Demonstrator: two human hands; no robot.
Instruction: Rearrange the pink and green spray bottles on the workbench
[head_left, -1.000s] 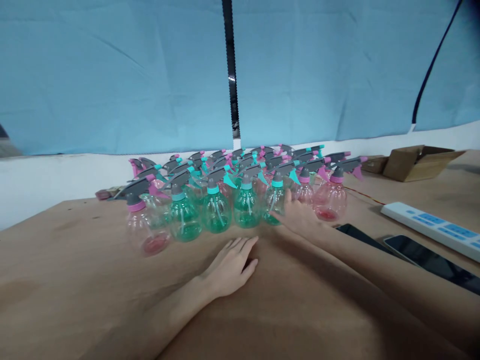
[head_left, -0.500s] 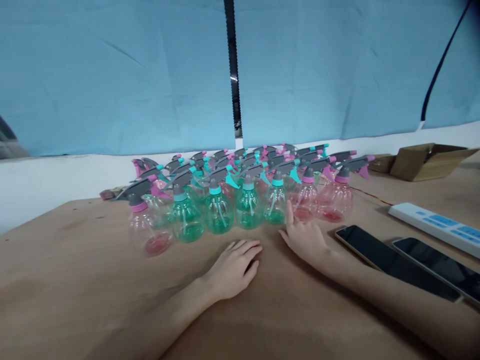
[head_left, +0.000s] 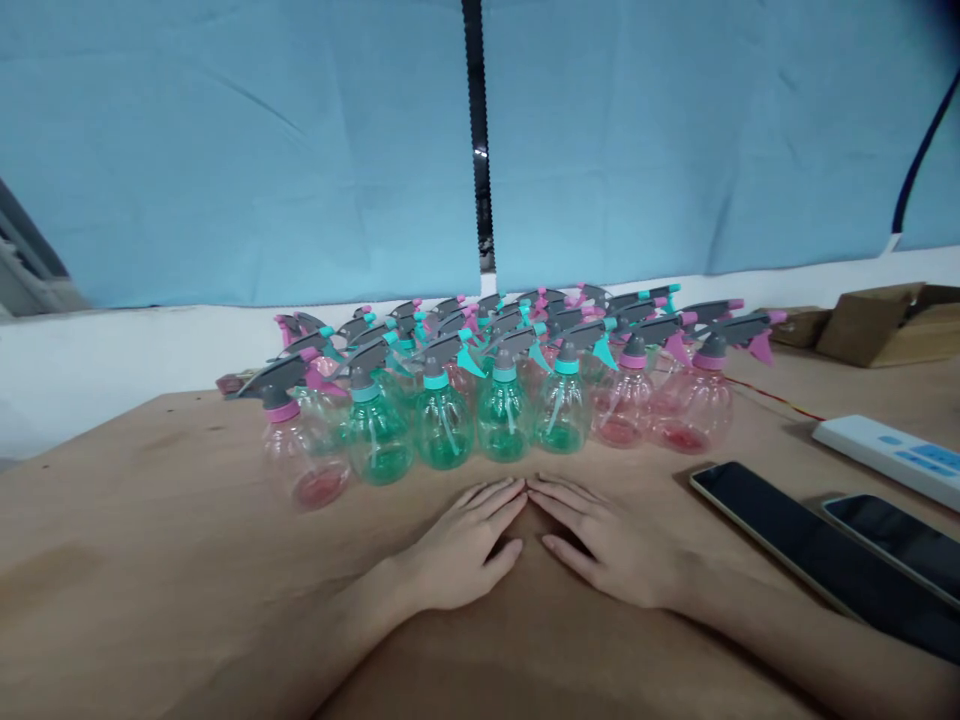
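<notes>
My left hand [head_left: 469, 545] lies flat on the wooden table [head_left: 180, 560], palm down, thumb apart from the fingers. Facing it, my right hand [head_left: 600, 535] rests the same way, and the fingertips of both meet or nearly meet. Neither hand holds anything. Just beyond them stand several rows of spray bottles with grey trigger heads. In the front row, a green spray bottle [head_left: 504, 420] and another green spray bottle [head_left: 561, 415] are nearest my fingers. A pink spray bottle [head_left: 304, 460] stands at the left end, a pink spray bottle [head_left: 691, 405] at the right.
Two phones, a larger phone [head_left: 795, 540] and a smaller phone [head_left: 900, 540], lie right of my right hand. Behind them is a white power strip [head_left: 892, 455] with a thin cable. A cardboard box [head_left: 870, 325] sits at the back right. Blue cloth [head_left: 300, 150] hangs behind.
My right hand has drawn back from the front bottles, where its index finger was raised, and now lies flat by my left hand. The view has shifted slightly left.
</notes>
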